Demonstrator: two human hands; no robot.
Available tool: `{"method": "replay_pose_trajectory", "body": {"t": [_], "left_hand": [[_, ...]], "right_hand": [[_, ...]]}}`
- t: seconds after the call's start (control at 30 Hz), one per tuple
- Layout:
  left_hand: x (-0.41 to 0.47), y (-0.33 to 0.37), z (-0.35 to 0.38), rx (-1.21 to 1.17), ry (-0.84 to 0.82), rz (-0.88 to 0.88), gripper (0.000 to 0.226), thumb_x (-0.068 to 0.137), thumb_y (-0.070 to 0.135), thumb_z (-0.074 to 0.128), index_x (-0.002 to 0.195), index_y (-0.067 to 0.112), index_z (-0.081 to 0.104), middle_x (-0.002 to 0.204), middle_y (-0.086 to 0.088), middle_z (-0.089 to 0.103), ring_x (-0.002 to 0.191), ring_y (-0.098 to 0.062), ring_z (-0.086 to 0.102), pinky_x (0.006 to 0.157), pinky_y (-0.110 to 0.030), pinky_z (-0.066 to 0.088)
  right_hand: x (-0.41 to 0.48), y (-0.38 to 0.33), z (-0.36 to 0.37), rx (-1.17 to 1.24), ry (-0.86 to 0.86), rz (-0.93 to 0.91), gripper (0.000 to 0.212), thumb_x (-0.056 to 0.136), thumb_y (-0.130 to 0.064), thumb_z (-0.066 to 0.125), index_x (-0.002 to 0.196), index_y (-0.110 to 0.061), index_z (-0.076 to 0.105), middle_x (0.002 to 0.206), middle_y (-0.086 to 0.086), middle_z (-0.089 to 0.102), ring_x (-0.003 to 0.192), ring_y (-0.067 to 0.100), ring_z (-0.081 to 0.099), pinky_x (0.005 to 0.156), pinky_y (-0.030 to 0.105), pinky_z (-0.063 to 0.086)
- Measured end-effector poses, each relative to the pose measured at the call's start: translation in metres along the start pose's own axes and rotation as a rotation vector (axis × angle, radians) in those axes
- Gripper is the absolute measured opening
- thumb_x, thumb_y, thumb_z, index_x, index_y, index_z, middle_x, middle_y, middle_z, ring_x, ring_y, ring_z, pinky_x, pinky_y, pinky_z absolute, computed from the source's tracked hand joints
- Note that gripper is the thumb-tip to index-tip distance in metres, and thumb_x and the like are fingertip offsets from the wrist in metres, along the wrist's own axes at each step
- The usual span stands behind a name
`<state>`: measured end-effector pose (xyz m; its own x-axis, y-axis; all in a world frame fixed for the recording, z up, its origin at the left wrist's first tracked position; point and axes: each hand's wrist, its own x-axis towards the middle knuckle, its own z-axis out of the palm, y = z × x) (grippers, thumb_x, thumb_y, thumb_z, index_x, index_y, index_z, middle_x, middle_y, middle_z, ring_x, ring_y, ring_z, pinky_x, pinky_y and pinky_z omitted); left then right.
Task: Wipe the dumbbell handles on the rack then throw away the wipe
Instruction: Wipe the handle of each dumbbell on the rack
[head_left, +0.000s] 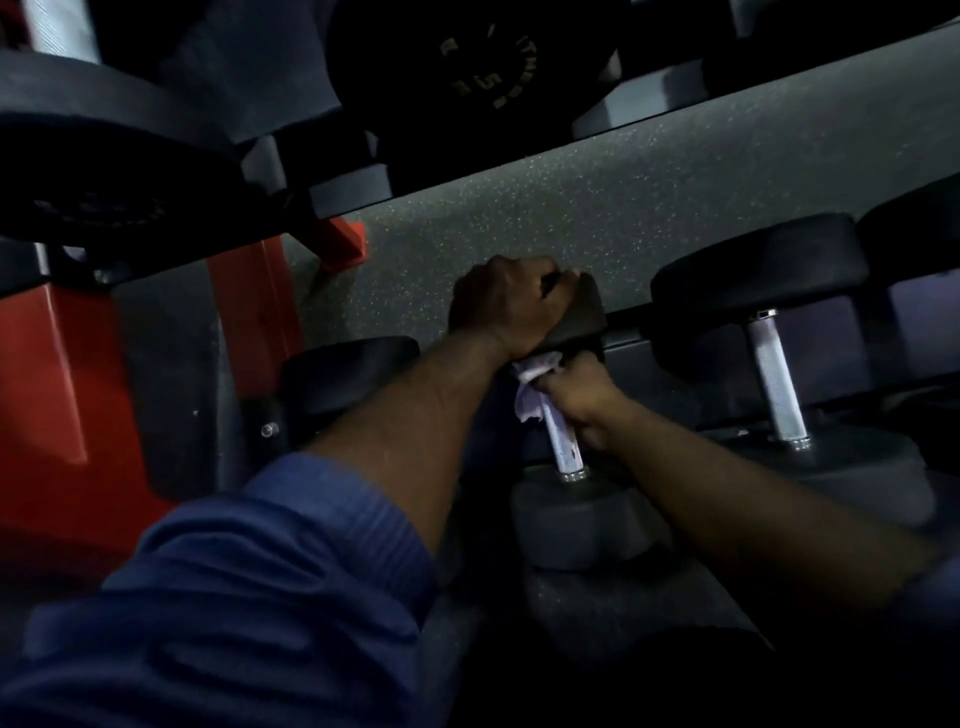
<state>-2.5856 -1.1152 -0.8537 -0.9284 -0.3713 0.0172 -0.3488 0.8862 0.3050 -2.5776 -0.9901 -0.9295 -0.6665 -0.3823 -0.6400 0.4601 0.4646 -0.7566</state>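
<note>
**Pale wipe clamped round a dumbbell handle, both hands on one weight**

Red steel of the rack stands far to the left of the grip, its upright dim and partly blurred. Nearer, a blue sleeve covers the left forearm, which reaches up and across. A black dumbbell head sits just left of that arm on the lower tier.

The left hand is above the grip, its fingers curled over the far head of the dumbbell and holding it. Directly below that hand is the wipe, pale and crumpled, bunched at the top of the metal handle. The right hand closes its fingers round the wipe and the handle together, tight against the far head. Bare knurled metal shows below the fist, down to the near head.

Right of the grip a neighbouring dumbbell lies on the same tier, untouched, with its silver handle fully exposed. Speckled dark flooring runs behind both hands. Above it hang the black heads of the upper-tier weights.
</note>
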Motion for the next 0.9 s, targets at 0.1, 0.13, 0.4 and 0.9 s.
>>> {"method": "replay_pose_trajectory", "body": {"t": [0.1,0.13,0.4,0.9], "left_hand": [[-0.002,-0.004,0.001,-0.028,-0.003,0.027,0.047,0.096,0.066,0.043,0.104,0.034,0.076,0.098,-0.003,0.077,0.088,-0.031,0.071,0.077,-0.036,0.056],[-0.001,-0.004,0.001,-0.040,-0.008,0.041,0.046,0.097,0.064,0.043,0.104,0.033,0.076,0.097,-0.004,0.077,0.087,-0.032,0.071,0.076,-0.036,0.056],[-0.001,-0.011,0.012,-0.081,0.065,0.092,0.047,0.096,0.062,0.043,0.099,0.029,0.076,0.090,-0.002,0.077,0.081,-0.030,0.071,0.071,-0.036,0.056],[0.000,-0.010,0.011,-0.099,0.112,0.062,0.046,0.095,0.066,0.047,0.096,0.029,0.076,0.092,0.001,0.078,0.084,-0.028,0.072,0.071,-0.033,0.054]], "right_hand": [[-0.004,-0.010,-0.015,0.161,-0.149,0.071,0.017,0.084,0.007,0.071,0.101,0.008,0.070,0.097,0.031,0.072,0.086,0.041,0.072,0.083,0.053,0.060],[-0.004,-0.009,-0.019,0.143,-0.121,0.031,0.022,0.083,0.005,0.074,0.104,0.004,0.071,0.099,0.024,0.074,0.089,0.035,0.073,0.084,0.046,0.060],[0.020,-0.009,-0.004,0.434,-0.338,0.366,0.025,0.091,0.016,0.053,0.093,0.005,0.075,0.097,0.025,0.074,0.083,0.032,0.072,0.084,0.043,0.061],[0.000,0.007,-0.008,0.614,-0.051,0.145,0.032,0.070,0.009,0.076,0.101,0.011,0.069,0.089,0.027,0.074,0.079,0.038,0.074,0.069,0.043,0.061]]}}
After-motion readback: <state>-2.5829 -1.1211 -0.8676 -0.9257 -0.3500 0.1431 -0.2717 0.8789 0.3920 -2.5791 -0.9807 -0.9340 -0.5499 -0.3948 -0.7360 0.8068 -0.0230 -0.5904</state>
